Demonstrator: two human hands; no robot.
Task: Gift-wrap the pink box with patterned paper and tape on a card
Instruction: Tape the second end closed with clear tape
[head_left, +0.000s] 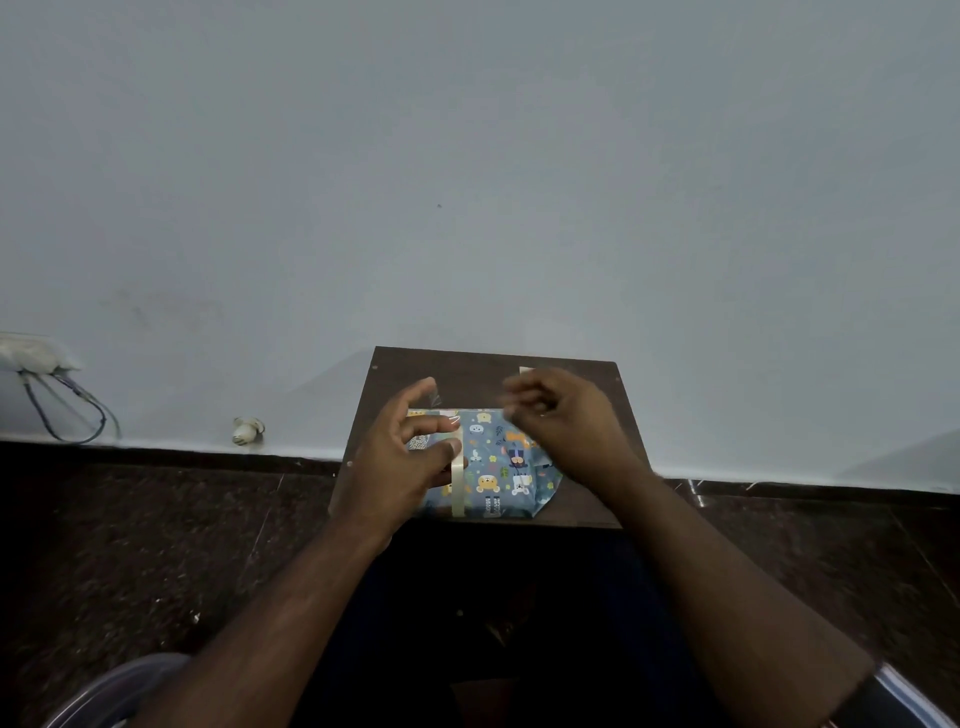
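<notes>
The box (493, 462), covered in blue paper printed with cartoon animals, lies on a small dark brown table (467, 371). No pink shows. My left hand (395, 462) is over the box's left end and grips a cream tape roll (457, 491), seen edge-on, between thumb and fingers. A short piece of clear tape (434, 399) sticks up from its index fingertip. My right hand (563, 423) hovers above the box's right end with its fingers curled together; I see nothing in them. A white card corner (525, 371) peeks out behind that hand.
The table stands against a pale grey wall. Dark speckled stone floor lies on both sides. A white wall fitting with looping cables (67, 405) is at the far left, and a small white plug (247, 430) sits near the skirting.
</notes>
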